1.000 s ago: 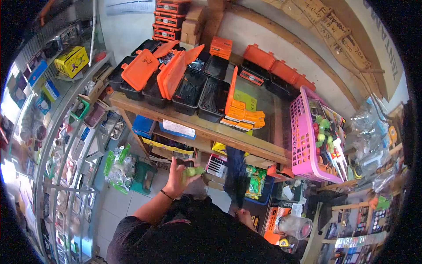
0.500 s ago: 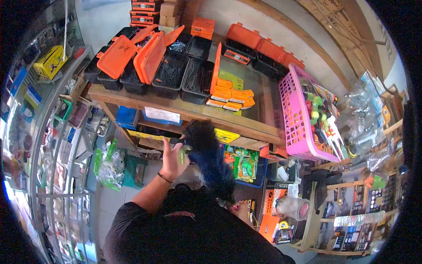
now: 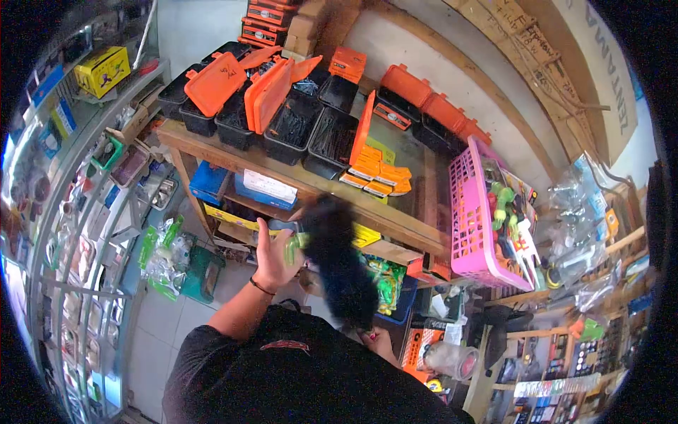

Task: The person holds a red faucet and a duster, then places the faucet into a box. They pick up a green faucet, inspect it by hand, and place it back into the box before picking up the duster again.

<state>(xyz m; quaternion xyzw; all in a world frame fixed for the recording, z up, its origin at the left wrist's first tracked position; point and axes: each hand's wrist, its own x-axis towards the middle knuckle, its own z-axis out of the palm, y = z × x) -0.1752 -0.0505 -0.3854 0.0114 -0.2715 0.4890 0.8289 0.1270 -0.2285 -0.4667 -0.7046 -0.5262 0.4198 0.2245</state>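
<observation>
My left hand (image 3: 274, 263) is raised in front of the wooden shelf, thumb up, and its fingers hold a green and grey piece that looks like a hose nozzle (image 3: 293, 247). Close to it is a dark, fluffy feather duster (image 3: 335, 261), blurred by motion. The duster slants from the shelf's front edge down to my right hand (image 3: 381, 343), which is closed around its lower end. A small pink-red spot shows at that grip, and most of the handle is hidden.
Black boxes with orange lids (image 3: 289, 131) line the shelf (image 3: 233, 152), beside small orange boxes (image 3: 381, 169). A pink basket (image 3: 470, 219) of green-and-white tools stands at right. Glass display shelving (image 3: 78, 290) runs along the left. A clear jar (image 3: 452, 360) sits lower right.
The view has shifted, so the shelf sits lower. The duster has swung and its blur is different. My right hand shows more fully, while my left hand keeps the green piece.
</observation>
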